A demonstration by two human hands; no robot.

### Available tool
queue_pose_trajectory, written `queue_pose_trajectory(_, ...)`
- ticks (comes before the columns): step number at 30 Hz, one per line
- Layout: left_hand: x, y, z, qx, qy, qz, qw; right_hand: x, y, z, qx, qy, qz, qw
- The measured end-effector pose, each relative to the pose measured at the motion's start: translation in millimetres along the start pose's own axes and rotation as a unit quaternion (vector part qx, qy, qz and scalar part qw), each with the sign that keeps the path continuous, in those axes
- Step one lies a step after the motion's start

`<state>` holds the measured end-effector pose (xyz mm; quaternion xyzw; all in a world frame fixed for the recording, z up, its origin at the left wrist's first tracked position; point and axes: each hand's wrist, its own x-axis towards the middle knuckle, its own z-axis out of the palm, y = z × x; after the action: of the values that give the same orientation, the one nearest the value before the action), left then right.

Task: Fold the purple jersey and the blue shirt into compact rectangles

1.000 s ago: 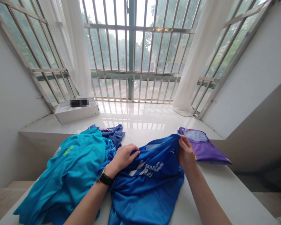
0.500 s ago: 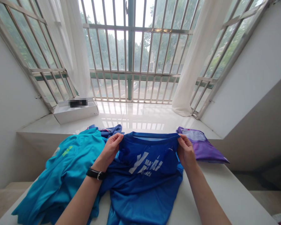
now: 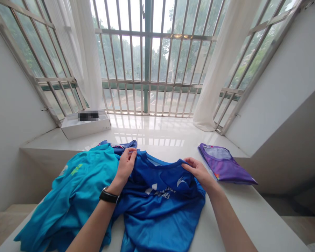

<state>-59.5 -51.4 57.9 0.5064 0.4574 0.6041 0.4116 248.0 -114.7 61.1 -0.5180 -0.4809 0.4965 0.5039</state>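
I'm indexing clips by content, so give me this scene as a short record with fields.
Left hand: pinching the blue shirt beside its collar
Right hand: gripping the shirt at the collar's other side
Shirt state: wrinkled, white print showing
Left of shirt: crumpled teal garment
Right of shirt: purple package
Far left: white box

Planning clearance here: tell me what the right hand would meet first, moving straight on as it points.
The right hand likely meets the blue shirt first, at its neckline; depth is unclear.

The white ledge (image 3: 162, 131) carries a blue shirt (image 3: 164, 215), a teal shirt (image 3: 81, 192), a purple bundle (image 3: 231, 169) and a box (image 3: 88, 130).
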Motion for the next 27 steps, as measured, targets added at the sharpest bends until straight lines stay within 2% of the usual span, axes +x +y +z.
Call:
queue_pose_trajectory(2,-2,-2,2,0.1,0.026,0.077,0.992,2,3,2,0.009,0.013,0.003,1.0)
queue_pose_trajectory(4,-9,0,8,0.18,0.007,0.125,0.976,3,7,7,0.034,0.037,-0.002,0.999)
queue_pose_trajectory(5,-15,3,11,0.197,-0.038,0.123,0.972,4,9,12,0.051,0.043,-0.004,0.998)
queue_pose_trajectory(7,-28,8,20,0.182,-0.2,0.074,0.96,2,13,24,0.087,0.02,0.007,0.996)
queue_pose_trajectory(9,-40,11,29,0.125,-0.351,0.003,0.928,-2,16,38,0.113,-0.053,0.038,0.991)
queue_pose_trajectory(10,-44,11,33,0.095,-0.387,-0.028,0.917,-5,16,43,0.122,-0.095,0.055,0.987)
queue_pose_trajectory(12,-49,8,39,0.051,-0.389,-0.067,0.917,-11,15,52,0.143,-0.16,0.08,0.973)
queue_pose_trajectory(15,-48,4,41,0.023,-0.34,-0.077,0.937,-18,13,58,0.188,-0.234,0.088,0.95)
queue_pose_trajectory(18,-45,2,40,0.047,-0.315,-0.075,0.945,-21,14,61,0.204,-0.305,0.062,0.928)
queue_pose_trajectory(21,-44,2,38,0.055,-0.298,-0.075,0.95,-19,15,60,0.182,-0.329,0.03,0.926)
queue_pose_trajectory(23,-43,1,37,0.035,-0.28,-0.081,0.956,-15,16,55,0.13,-0.288,0.006,0.949)
queue_pose_trajectory(25,-42,1,37,-0.004,-0.275,-0.114,0.955,-9,17,47,0.023,-0.183,-0.039,0.982)
queue_pose_trajectory(26,-43,2,38,-0.029,-0.282,-0.139,0.949,-6,19,43,-0.047,-0.125,-0.073,0.988)
queue_pose_trajectory(27,-44,3,38,-0.056,-0.297,-0.165,0.939,-3,22,39,-0.118,-0.08,-0.111,0.984)
